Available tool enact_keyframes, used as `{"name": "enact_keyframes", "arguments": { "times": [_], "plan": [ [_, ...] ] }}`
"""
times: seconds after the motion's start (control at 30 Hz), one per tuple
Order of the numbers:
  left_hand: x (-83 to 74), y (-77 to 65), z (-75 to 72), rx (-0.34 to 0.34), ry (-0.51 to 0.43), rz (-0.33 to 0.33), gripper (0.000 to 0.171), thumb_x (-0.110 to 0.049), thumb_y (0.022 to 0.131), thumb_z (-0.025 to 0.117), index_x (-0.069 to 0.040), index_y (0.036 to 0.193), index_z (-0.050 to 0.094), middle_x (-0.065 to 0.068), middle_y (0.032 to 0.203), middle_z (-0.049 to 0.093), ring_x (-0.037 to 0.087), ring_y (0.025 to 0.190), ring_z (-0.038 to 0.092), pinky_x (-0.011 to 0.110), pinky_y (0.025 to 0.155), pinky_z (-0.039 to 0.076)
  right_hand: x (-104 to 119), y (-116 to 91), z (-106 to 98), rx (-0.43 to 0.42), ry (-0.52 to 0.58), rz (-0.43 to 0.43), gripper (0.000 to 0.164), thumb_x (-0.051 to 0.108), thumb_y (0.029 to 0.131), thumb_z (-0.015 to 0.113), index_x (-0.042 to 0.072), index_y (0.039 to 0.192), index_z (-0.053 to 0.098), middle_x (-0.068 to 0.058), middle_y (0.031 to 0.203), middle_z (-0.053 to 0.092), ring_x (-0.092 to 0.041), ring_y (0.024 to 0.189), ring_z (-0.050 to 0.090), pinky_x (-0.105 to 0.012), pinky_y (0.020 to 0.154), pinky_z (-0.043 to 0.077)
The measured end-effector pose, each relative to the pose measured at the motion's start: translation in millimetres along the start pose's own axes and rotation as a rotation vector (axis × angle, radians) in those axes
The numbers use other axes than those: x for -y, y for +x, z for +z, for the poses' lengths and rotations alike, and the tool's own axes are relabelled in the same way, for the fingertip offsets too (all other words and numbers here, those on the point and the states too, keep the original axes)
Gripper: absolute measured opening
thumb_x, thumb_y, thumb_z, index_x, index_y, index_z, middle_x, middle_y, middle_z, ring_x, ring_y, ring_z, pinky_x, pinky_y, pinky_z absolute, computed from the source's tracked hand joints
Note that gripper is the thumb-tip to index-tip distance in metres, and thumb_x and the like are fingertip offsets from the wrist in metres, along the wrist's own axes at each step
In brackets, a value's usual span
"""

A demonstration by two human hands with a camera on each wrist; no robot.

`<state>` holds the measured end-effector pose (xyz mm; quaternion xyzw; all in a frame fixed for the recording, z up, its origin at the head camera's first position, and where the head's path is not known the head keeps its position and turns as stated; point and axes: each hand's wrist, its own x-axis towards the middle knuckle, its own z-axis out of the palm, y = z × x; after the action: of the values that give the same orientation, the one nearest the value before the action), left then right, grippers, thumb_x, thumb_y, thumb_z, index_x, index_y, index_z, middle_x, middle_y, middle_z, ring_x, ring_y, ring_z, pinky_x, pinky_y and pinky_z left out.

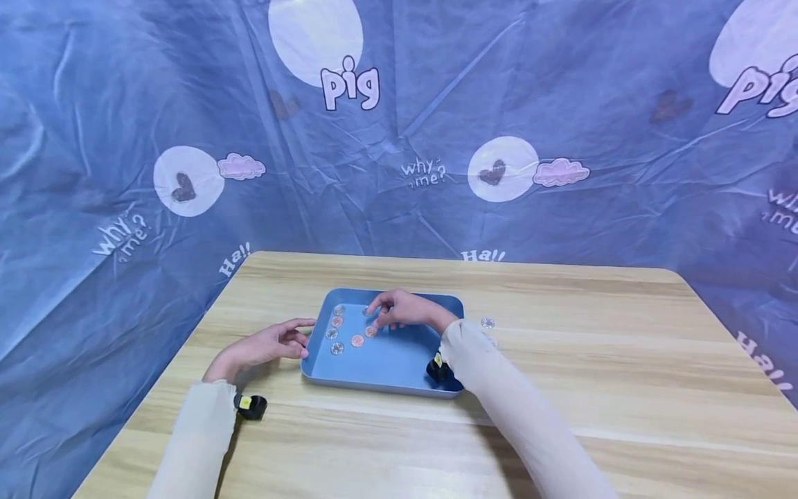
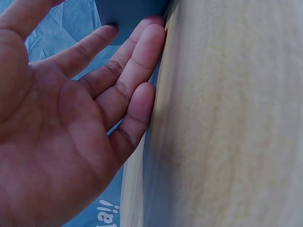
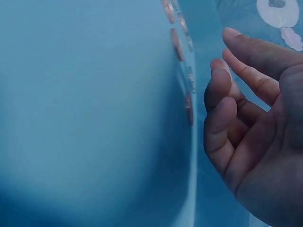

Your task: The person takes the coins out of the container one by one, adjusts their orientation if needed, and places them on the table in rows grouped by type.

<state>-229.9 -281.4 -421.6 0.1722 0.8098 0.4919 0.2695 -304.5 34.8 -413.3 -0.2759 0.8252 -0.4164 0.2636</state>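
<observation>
A shallow blue tray [image 1: 386,367] lies on the table with several silver-coloured and copper-coloured coins in its left half. My right hand [image 1: 402,310] hovers over the tray, thumb and index finger spread above a copper coin [image 1: 370,332] and a silver coin [image 1: 366,310]. The right wrist view shows nothing between those fingers; the other fingers bend loosely, near a copper coin [image 3: 189,108]. My left hand [image 1: 274,344] is at the tray's left side, its fingertips against the wall. In the left wrist view its fingers [image 2: 142,54] are gently bent, with the little-finger side low over the wood.
Right of the tray, a silver coin [image 1: 488,323] and a copper coin [image 1: 493,342] lie on the wooden table [image 1: 623,388], the latter partly behind the right sleeve. A blue printed cloth [image 1: 399,194] hangs behind the table and along its sides.
</observation>
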Motion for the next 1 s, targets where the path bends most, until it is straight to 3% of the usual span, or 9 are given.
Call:
{"name": "enact_keyframes", "arguments": {
  "times": [0.2, 0.43, 0.6, 1.0],
  "plan": [
    [1.4, -0.3, -1.1, -0.001, -0.011, 0.002, 0.078, -0.016, 0.09, 0.068, 0.004, 0.15, 0.022, 0.025, 0.121, 0.055, 0.011, 0.099, 0.06, 0.017, 0.089, 0.046, -3.1, 4.5, 7.4, 0.022, -0.059, 0.029, 0.024, 0.017, 0.088, 0.07, 0.013, 0.112, 0.067, 0.002, 0.072, 0.057, -0.012, 0.06, 0.049, -0.023, 0.055, 0.042],
    [1.5, 0.7, -0.9, -0.001, -0.015, 0.0, 0.077, -0.018, 0.091, 0.067, 0.003, 0.15, 0.023, 0.013, 0.114, 0.058, 0.008, 0.098, 0.058, 0.016, 0.088, 0.045, -3.7, 5.3, 11.5, -0.008, -0.1, 0.037, 0.022, 0.016, 0.087, 0.072, 0.013, 0.108, 0.069, 0.002, 0.071, 0.059, -0.011, 0.057, 0.046, -0.024, 0.053, 0.041],
    [0.6, 0.2, -1.6, 0.002, -0.017, 0.002, 0.077, -0.016, 0.09, 0.068, 0.004, 0.15, 0.023, 0.018, 0.115, 0.057, 0.009, 0.097, 0.058, 0.016, 0.088, 0.046, -4.9, 8.1, 14.2, -0.011, -0.151, 0.039, 0.021, 0.016, 0.087, 0.072, 0.015, 0.107, 0.07, 0.002, 0.07, 0.057, -0.01, 0.054, 0.041, -0.023, 0.052, 0.037],
    [0.0, 0.5, -1.8, -0.002, -0.015, -0.005, 0.077, -0.015, 0.09, 0.068, 0.004, 0.15, 0.024, 0.019, 0.115, 0.056, 0.009, 0.096, 0.059, 0.015, 0.088, 0.045, -3.0, 9.1, 19.5, -0.048, -0.32, -0.005, 0.009, 0.021, 0.087, 0.072, 0.019, 0.096, 0.07, 0.005, 0.075, 0.058, -0.009, 0.063, 0.045, -0.021, 0.058, 0.037]
  ]
}}
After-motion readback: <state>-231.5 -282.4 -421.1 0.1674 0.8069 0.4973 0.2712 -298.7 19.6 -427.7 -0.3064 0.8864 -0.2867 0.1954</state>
